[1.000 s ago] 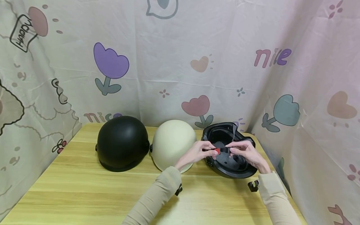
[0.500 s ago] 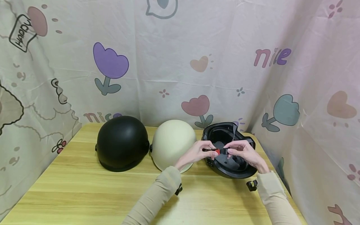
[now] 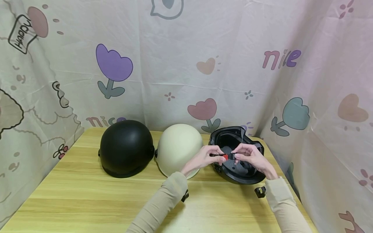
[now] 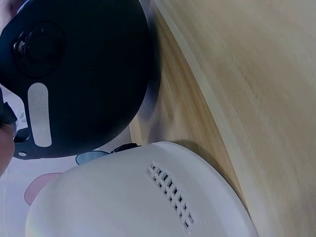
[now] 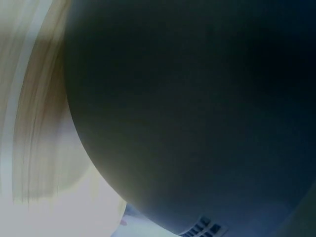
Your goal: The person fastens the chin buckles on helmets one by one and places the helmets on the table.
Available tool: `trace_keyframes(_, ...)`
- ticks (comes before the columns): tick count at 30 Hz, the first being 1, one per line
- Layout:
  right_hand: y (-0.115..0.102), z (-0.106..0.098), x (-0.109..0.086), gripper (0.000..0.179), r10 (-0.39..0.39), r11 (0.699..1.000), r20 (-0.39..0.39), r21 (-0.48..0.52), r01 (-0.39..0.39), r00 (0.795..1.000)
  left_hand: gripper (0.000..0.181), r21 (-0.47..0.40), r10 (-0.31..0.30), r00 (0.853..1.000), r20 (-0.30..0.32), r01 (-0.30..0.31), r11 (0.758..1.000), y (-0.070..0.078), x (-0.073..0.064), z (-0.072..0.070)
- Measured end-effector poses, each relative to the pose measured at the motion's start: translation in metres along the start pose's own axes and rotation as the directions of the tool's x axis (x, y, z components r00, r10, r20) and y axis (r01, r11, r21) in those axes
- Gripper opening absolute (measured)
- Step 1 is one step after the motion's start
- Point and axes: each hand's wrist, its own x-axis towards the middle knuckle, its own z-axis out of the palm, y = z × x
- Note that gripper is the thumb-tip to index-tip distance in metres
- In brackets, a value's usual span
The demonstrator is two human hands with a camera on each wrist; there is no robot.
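An upturned black helmet (image 3: 237, 177) lies at the right end of the table, its padded inside facing up. Over its opening, my left hand (image 3: 204, 158) pinches the red part of a chin strap buckle (image 3: 225, 157). My right hand (image 3: 253, 158) pinches the black part beside it. Both parts meet end to end; whether they are latched I cannot tell. In the left wrist view the black helmet's shell (image 4: 94, 74) shows, with a bit of a finger (image 4: 5, 148) at the left edge. The right wrist view is mostly filled by the helmet's dark shell (image 5: 187, 113).
A cream helmet (image 3: 179, 150) stands dome up just left of the upturned one. Farther left sits another black helmet (image 3: 126, 149), also dome up. They rest on a wooden table (image 3: 87, 200) in front of a patterned cloth backdrop (image 3: 163, 64).
My right hand has shifted slightly left, bringing the black buckle part against the red one. The left hand and all helmets have stayed in place.
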Motion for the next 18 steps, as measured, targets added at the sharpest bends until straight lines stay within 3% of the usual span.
trace_keyframes(7,-0.0028,0.0079,0.0057,0.019,0.023,0.999,0.027,-0.036,-0.022,0.999,0.012,0.019,-0.008,1.0,0.005,0.008,1.0,0.0014,0.0013,0.0035)
trace_keyframes(18,-0.0053,0.0071,0.0047,0.013,0.054,0.995,-0.001,-0.08,-0.054,0.999,0.014,0.041,0.007,1.0,0.028,-0.009,0.999,0.0026,0.0004,0.0031)
